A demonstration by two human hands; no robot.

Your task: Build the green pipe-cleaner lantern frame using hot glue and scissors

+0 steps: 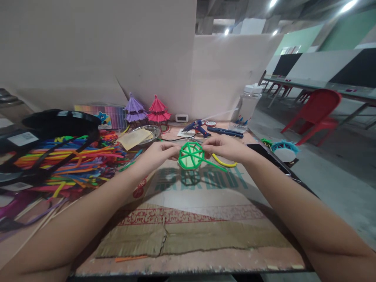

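Observation:
A green pipe-cleaner frame (190, 156), a round shape with spokes and a loose end trailing to the right, hangs just above the table between both hands. My left hand (160, 152) pinches its left rim, fingers closed. My right hand (225, 147) pinches its upper right rim, fingers closed too. A yellow pipe cleaner (223, 162) lies curved on the table under my right hand.
A heap of coloured pipe cleaners (73, 164) fills the left. Flattened cardboard (188, 219) covers the table. At the back stand purple (134, 109) and pink (158, 109) paper umbrellas, a blue glue gun (196, 127), a clear jar (249, 102). A red chair (319, 113) stands right.

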